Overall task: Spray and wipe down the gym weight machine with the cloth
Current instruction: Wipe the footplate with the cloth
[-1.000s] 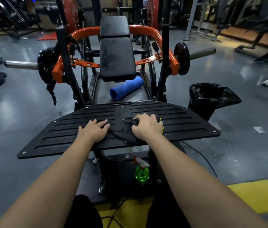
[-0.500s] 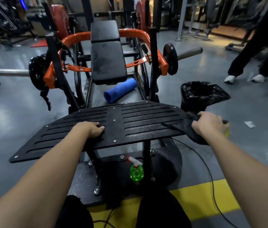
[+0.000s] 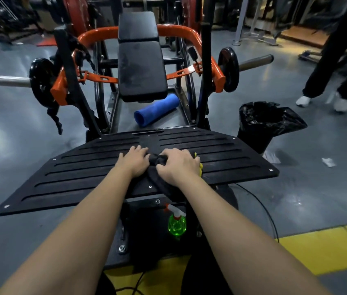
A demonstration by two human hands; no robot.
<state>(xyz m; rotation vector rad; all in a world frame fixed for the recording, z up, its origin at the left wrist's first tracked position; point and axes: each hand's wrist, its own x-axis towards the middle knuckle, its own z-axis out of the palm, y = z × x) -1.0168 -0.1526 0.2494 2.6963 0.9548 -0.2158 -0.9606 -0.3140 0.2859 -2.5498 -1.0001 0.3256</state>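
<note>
Head view. Dark cloth (image 3: 157,163) lies bunched at the middle of the black ribbed footplate (image 3: 83,173) of the weight machine (image 3: 141,69), with a tail hanging over the plate's near edge. Right hand (image 3: 177,167) is curled over the bunch and clamped on it, knuckles up. Left hand (image 3: 135,162) sits just beside it, fingers laid flat on the plate and touching the cloth's left edge; the hands are nearly together. A yellow strip (image 3: 200,168) shows at the right side of the right hand. It may be the cloth's other face or a separate pad, too hidden to say. Green spray bottle (image 3: 176,223) stands below the plate on the machine's base, untouched.

Handling, by judgement: the cloth is light, soft and limp. It will likely drag on the ribs and snag at screw heads. Best held as a wad under the palm, pressed down and run along the grooves.

Against half a second ago: right hand and cloth were at the plate's right edge, the cloth dangling; now they are back at the middle. Left hand has shifted right and farther onto the plate. Bottle unmoved.
</note>
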